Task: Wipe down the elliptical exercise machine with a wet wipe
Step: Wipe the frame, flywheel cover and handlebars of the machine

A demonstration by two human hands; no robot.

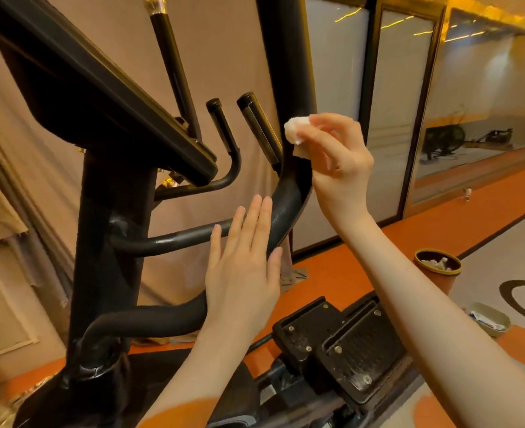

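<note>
One elliptical [110, 193], black, scuffed; two pedals [341, 341] near right. One wipe [296, 132], white, crumpled, pinched by right hand [338, 162] against the curved handlebar [286, 208]. Left hand [242, 264] flat, fingers straight, by the bar. One bin [437, 267] far right.

Orange bin [438, 267] – near a mirror wall [477, 97] – on the floor.

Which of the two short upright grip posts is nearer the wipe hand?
The right-hand, thicker post, with the ribbed side strip. It stands just left of the wet wipe pinched in the right hand. The thinner post stands farther left.
</note>
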